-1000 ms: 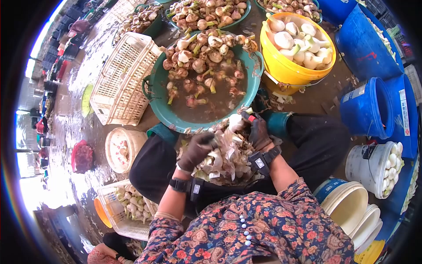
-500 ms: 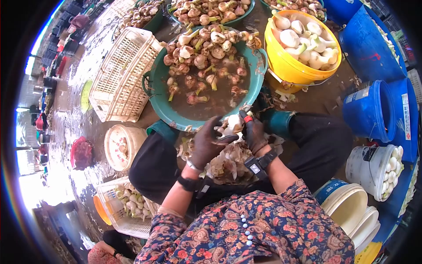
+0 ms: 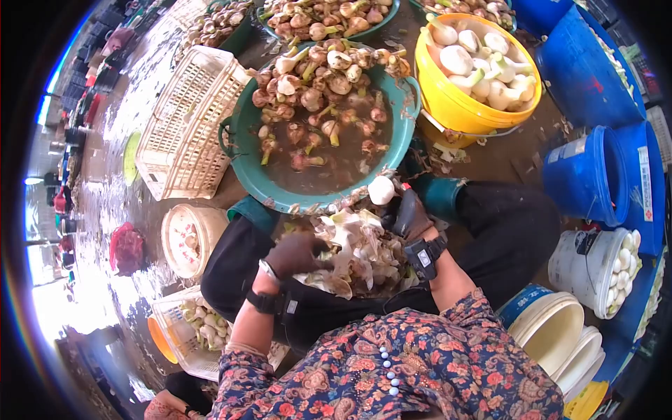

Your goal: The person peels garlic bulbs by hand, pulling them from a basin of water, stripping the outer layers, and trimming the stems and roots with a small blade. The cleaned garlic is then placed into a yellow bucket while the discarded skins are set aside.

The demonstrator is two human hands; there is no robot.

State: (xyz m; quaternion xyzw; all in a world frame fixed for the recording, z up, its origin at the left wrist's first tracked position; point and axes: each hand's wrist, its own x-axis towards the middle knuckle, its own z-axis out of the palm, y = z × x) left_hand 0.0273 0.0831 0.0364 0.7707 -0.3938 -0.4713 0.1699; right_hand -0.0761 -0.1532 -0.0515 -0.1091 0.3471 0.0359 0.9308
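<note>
My right hand [image 3: 408,215], in a dark glove with a small red patch near the fingertips, grips a peeled white garlic bulb [image 3: 381,190] at the near rim of the green basin [image 3: 234,162]. Below and to the left, my left hand [image 3: 297,256], also gloved, has its fingers apart and holds nothing. It is beside a heap of papery garlic skins [image 3: 357,252] between my legs. Muddy, unpeeled garlic bulbs [image 3: 311,98] lie in brown water in the basin.
Past the basin's right side stands a yellow bucket [image 3: 448,112] of peeled garlic. A white crate [image 3: 185,126] and a round tub [image 3: 185,238] are on the left. Blue buckets [image 3: 581,175] and a white bucket [image 3: 577,269] of garlic line the right. Another person's arm [image 3: 168,406] shows lower left.
My left hand has come away from the garlic bulb, moving down and left over the skins. My right hand keeps the bulb, which now shows clean and white near the basin rim.
</note>
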